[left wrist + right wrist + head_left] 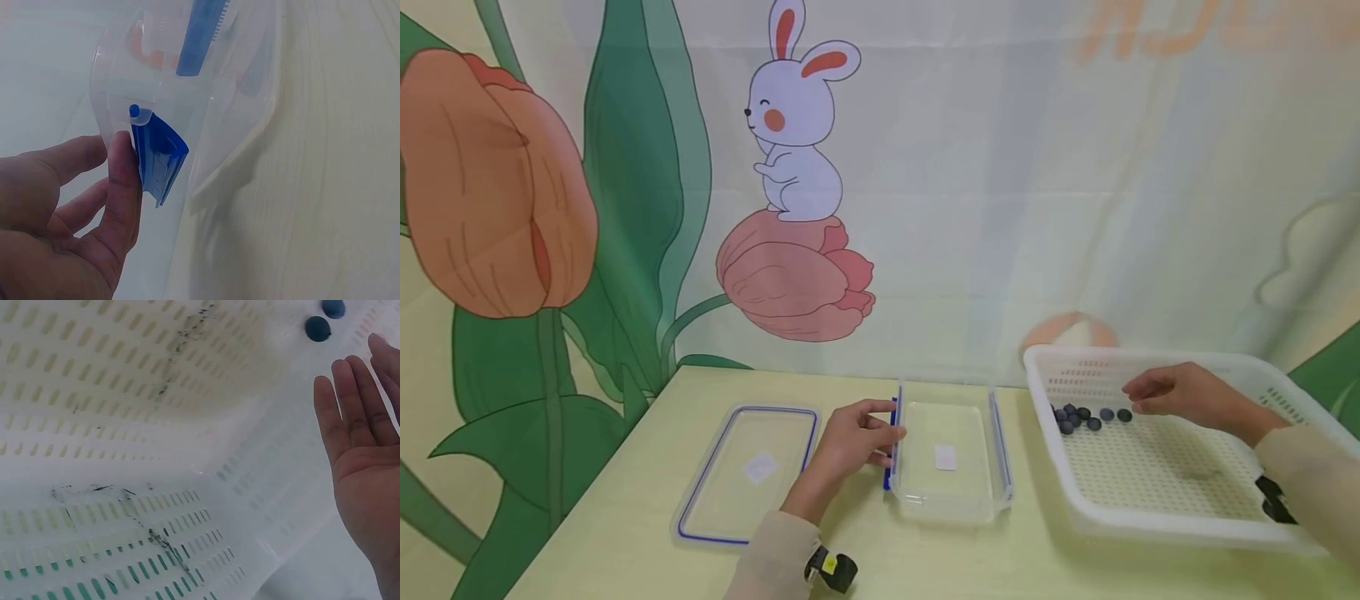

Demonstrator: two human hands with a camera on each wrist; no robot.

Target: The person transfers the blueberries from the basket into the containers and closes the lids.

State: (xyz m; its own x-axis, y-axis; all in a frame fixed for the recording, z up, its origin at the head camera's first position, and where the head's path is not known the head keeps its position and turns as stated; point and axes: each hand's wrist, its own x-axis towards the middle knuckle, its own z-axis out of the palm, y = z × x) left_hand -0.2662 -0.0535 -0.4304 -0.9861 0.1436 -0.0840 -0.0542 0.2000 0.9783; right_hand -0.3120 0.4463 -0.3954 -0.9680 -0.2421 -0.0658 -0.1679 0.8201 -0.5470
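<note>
A clear plastic food container (pixel 946 433) with blue side clips stands on the table. My left hand (pixel 853 442) holds its left wall, the thumb at the rim and the other fingers along the outside. In the left wrist view, a blue clip (pixel 159 153) hangs folded out beside the fingertips. My right hand (pixel 1187 402) hovers inside the white basket (pixel 1150 521), just right of several dark blue blueberries (pixel 1081 414). Its fingers look nearly straight in the right wrist view, with nothing seen in them; two blueberries (pixel 319 329) lie beyond the fingertips.
A clear lid (pixel 745 475) with a blue seal lies flat on the table left of the container. The basket has raised, slotted walls. A printed curtain (pixel 940 208) hangs behind the pale table (pixel 625 517).
</note>
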